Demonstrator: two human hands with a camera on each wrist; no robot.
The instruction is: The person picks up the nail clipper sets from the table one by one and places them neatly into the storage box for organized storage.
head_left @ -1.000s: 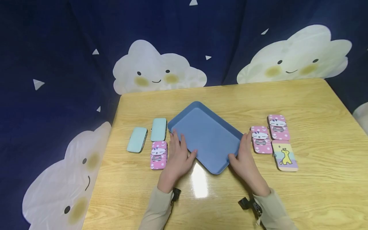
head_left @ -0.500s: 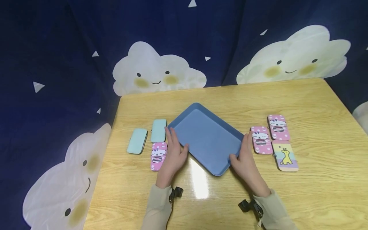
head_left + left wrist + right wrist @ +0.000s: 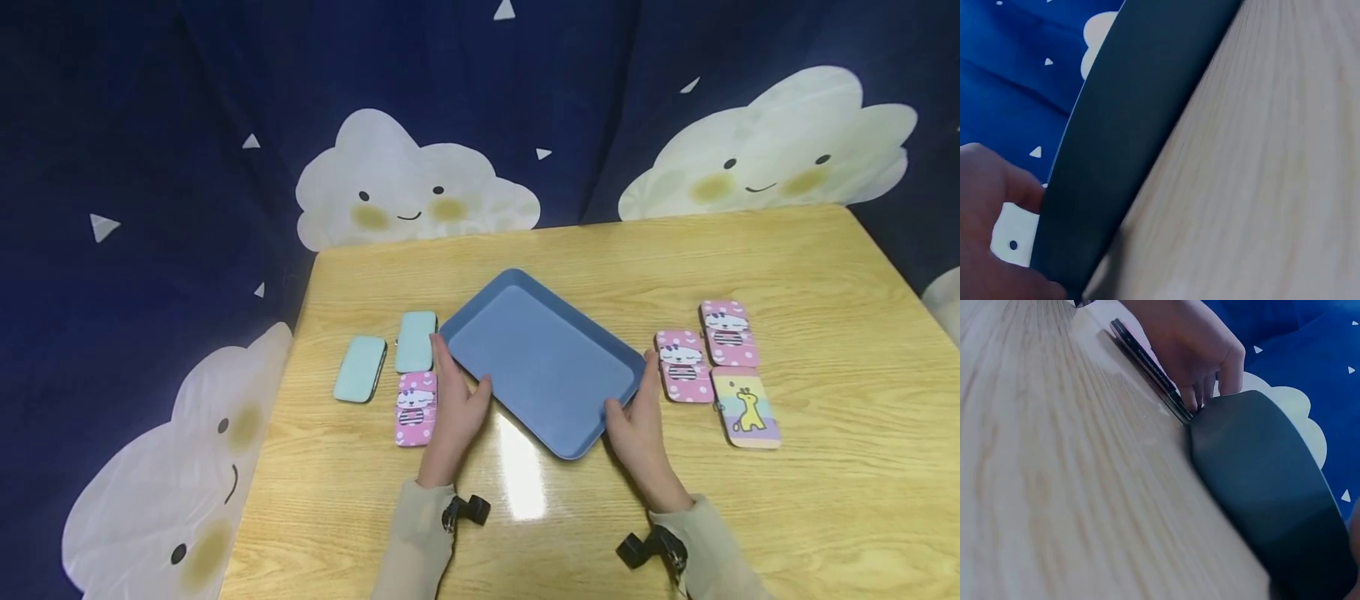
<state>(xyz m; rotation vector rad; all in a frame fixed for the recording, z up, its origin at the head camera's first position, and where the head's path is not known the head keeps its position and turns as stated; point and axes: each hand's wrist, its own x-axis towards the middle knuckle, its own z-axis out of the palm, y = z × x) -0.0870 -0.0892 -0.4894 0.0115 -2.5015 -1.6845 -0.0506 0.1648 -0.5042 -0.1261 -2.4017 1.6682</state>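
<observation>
Sleeves (image 3: pixel 412 533): beige, both fr. bottom of head view, leaning in twd each other; black wrist mounts (image 3: pixel 477 509) on inner sides.
L hand (image 3: pixel 456 412): palm turned inward, fingers (image 3: pixel 444 367) long & approx. straight, pointing fwd, thumb spread wide to the R.
L contact: fingertips at L corner of blue tray (image 3: pixel 547 358), thumb on rim of its nearer long side; touching, not wrapped round; pressure can't tell.
R hand (image 3: pixel 639 429): near-mirror pose, straight fingers fwd, thumb spread to the L.
R contact: fingertips by tray's R corner, thumb on nearer short side; again touching only.
Tray pos: btwn both hands, just fwd of palms, askew on table (image 3: pixel 832 350), one corner twd curtain (image 3: pixel 585 92), one twd person. Lt wrist view: outer wall runs close along wood, shadow at base.
L flank: pink cat case (image 3: pixel 414 408) just beside L hand; mint case (image 3: pixel 416 342) beyond it, nr tray corner; 2nd mint case (image 3: pixel 360 369) further L.
R flank: 2nd pink case (image 3: pixel 684 367) just off R fingertips; 3rd pink case (image 3: pixel 729 333) & giraffe case (image 3: pixel 747 408) further R.
Room: tight sideways; strip of wood btwn tray & far table edge; more wood twd person, w/ glare, & past giraffe case.
</observation>
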